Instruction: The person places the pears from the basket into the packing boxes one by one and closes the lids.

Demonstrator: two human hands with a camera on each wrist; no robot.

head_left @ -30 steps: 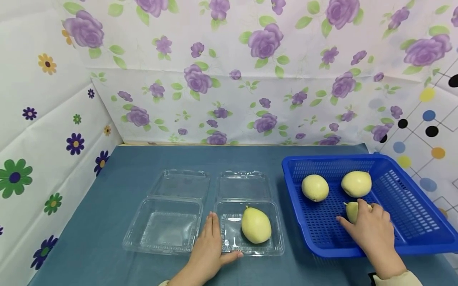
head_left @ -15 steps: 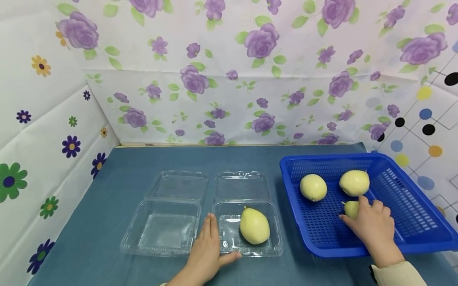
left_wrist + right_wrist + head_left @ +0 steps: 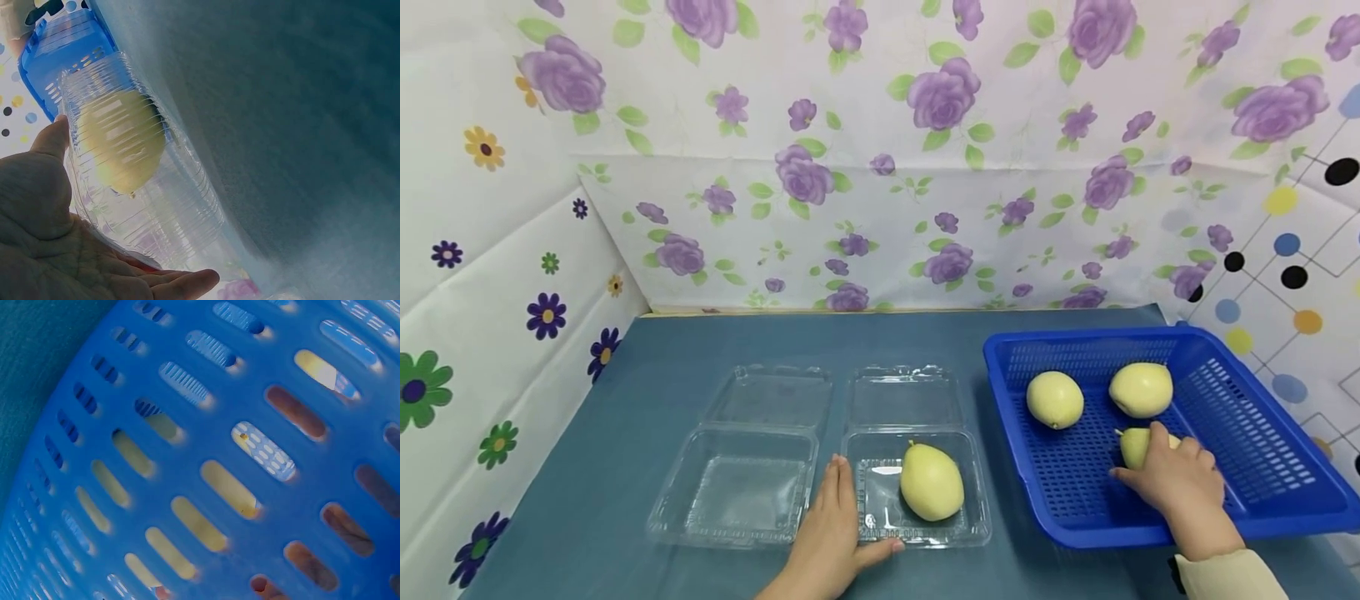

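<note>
My left hand [image 3: 827,533] lies with straight fingers and spread thumb at the near left corner of an open clear plastic clamshell box [image 3: 877,496]. Inside that box sits a yellow-green pear [image 3: 932,482]; the left wrist view shows it through the ribbed side, with the thumb and fingers [image 3: 187,284] along the box. My right hand [image 3: 1183,483] reaches into a blue plastic basket [image 3: 1011,446], curled over a pear [image 3: 1134,447] and partly hiding it. In the right wrist view the slotted basket wall [image 3: 234,403] covers most of the scene.
Two more pears, one left [image 3: 1055,400] and one right [image 3: 1141,390], lie towards the back of the basket. A second open clamshell box [image 3: 748,496] stands left of the first. Flowered sheeting [image 3: 880,208] walls the back of the blue-green table [image 3: 700,342].
The view has shifted slightly. Both hands stay nearly in place, the right on the pear in the basket and the left at the box.
</note>
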